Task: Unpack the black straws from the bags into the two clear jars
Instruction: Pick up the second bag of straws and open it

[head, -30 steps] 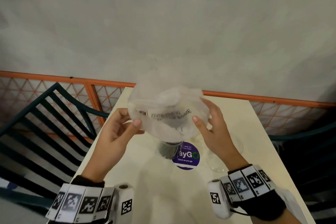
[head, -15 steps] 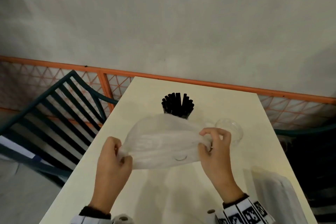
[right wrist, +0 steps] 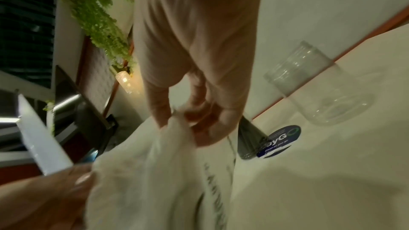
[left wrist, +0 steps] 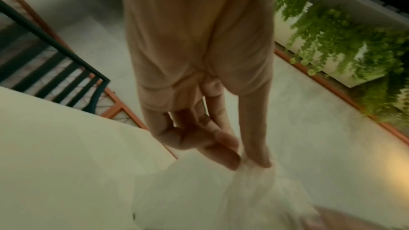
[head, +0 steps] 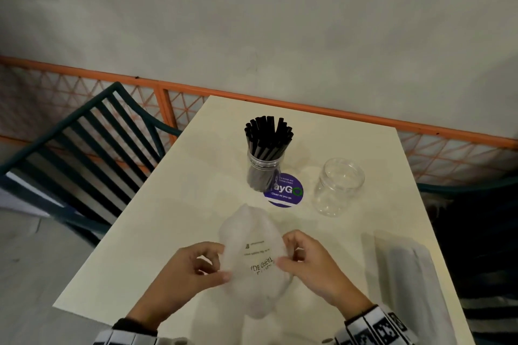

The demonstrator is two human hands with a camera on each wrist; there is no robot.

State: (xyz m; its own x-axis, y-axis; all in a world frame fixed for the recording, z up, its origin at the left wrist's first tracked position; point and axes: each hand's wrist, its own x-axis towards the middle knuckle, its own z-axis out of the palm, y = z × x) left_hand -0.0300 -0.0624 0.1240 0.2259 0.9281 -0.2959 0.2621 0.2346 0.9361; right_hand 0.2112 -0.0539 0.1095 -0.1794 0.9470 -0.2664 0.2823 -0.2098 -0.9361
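A translucent white plastic bag (head: 256, 266) with dark print hangs between both hands over the near part of the cream table (head: 173, 204). My left hand (head: 207, 263) pinches its left edge (left wrist: 254, 177) between thumb and fingers. My right hand (head: 297, 255) grips the right edge, fingers curled into the plastic (right wrist: 177, 128). No straws show inside the bag. Farther back stands a clear jar (head: 263, 173) packed with black straws (head: 267, 134). To its right stands an empty clear jar (head: 337, 187), also seen in the right wrist view (right wrist: 321, 86).
A round purple sticker (head: 284, 190) lies on the table between the jars. A pale flat packet (head: 406, 283) lies at the table's right near edge. A dark slatted chair (head: 75, 148) stands left of the table; an orange railing (head: 308, 109) runs behind it.
The bag came down from in front of the jars to low over the near table, and both hands now hold it by its sides. The straw-filled jar is uncovered.
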